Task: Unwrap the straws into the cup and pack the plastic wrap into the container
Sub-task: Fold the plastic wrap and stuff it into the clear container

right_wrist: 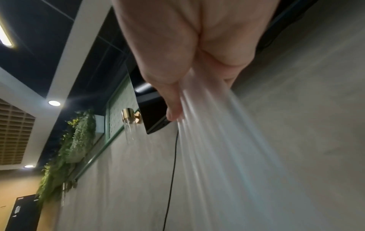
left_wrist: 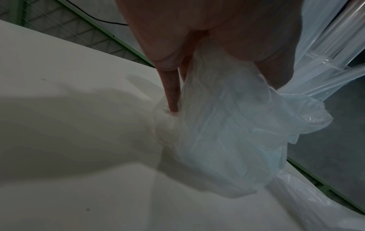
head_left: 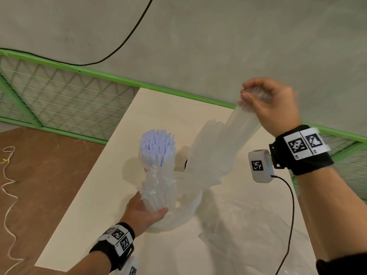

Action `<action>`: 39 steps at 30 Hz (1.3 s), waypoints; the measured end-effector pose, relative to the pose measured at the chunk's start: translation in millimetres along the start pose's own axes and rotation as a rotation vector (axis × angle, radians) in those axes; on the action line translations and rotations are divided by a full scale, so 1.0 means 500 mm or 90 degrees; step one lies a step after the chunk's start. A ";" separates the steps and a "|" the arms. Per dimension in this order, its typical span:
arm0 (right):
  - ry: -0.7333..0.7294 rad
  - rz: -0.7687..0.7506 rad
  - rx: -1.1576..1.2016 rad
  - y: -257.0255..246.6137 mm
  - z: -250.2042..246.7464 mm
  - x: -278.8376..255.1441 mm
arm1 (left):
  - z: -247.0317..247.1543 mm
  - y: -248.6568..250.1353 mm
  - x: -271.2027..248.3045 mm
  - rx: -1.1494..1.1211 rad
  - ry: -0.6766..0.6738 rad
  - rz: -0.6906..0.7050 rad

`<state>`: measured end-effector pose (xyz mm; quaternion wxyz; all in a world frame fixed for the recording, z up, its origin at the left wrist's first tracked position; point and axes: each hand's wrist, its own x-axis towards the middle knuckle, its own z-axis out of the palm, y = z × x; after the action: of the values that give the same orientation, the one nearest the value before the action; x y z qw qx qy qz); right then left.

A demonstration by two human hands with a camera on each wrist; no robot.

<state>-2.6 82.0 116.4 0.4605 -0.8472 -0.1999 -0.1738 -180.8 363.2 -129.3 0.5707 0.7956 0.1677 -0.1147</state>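
Note:
My left hand (head_left: 154, 208) grips the lower part of an upright bundle of white straws (head_left: 157, 149) over the pale table (head_left: 103, 195). Clear wrap (head_left: 156, 181) is bunched down around the bundle's middle; in the left wrist view that crumpled wrap (left_wrist: 227, 132) fills the space below my left hand (left_wrist: 197, 51). My right hand (head_left: 256, 97) is raised high at the right and pinches the top of a long clear plastic sleeve (head_left: 224, 143) that hangs down slanted and blurred. The right wrist view shows the sleeve (right_wrist: 217, 140) streaming from my right hand (right_wrist: 177, 101). A white rounded container (head_left: 189, 205) stands behind the bundle, partly hidden.
Loose clear plastic sheets (head_left: 248, 225) lie on the table's right half. A small dark object (head_left: 186, 163) peeks out behind the hanging sleeve. The table's left edge drops to a brown floor (head_left: 39, 175) with a white cord. A green mesh fence (head_left: 59, 96) runs behind.

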 end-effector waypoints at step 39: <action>-0.317 0.049 -0.555 0.122 0.132 -0.118 | 0.004 0.002 0.002 -0.027 0.015 0.015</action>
<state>-15.6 97.3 11.1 0.0078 -0.9833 -0.1812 -0.0165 -179.3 361.1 -129.3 0.5866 0.7867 0.1674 -0.0948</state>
